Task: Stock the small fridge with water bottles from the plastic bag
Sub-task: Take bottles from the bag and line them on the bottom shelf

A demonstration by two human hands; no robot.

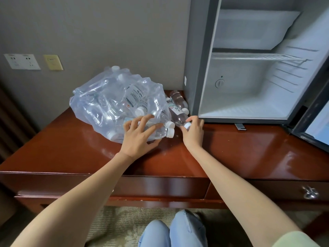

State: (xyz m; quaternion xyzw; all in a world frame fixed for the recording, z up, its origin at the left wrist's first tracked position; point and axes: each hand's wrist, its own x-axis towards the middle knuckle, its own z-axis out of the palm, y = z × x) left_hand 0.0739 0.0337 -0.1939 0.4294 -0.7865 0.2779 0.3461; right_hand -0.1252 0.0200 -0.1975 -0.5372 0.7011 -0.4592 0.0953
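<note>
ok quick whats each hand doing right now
Left hand: open, spread over the mouth of the plastic bag.
Right hand: closed round the cap end of a water bottle.

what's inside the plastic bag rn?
Clear water bottles with white caps, lying on their sides in the plastic bag. Crumpled plastic and the left hand cover some, so no exact count.

Plastic bag (110, 104) of bottles on desk (231, 148), left of open fridge (249, 86); loose bottles (178, 106) between.
</note>
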